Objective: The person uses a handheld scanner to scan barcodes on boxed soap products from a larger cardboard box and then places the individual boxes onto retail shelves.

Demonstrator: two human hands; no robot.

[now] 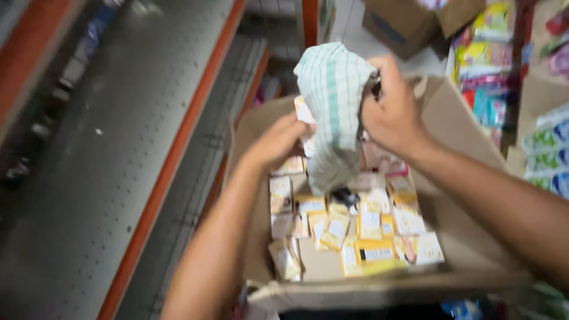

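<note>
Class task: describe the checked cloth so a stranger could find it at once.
Start at the open cardboard box beside the grey metal shelf. Above it, both hands hold a cloth. It alone is soft, white with green checks, unlike the small yellow packets below.

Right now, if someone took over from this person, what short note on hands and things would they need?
Left hand: grip on a small packet at the cloth's edge, above the cardboard box.
Right hand: grip shut on the checked cloth, bunched and held over the box.
Box: open, partly filled with small yellow and white packets lying loose.
Shelf at left looks bare.
Done: cloth lifted. Left: packets remain in the box.
</note>
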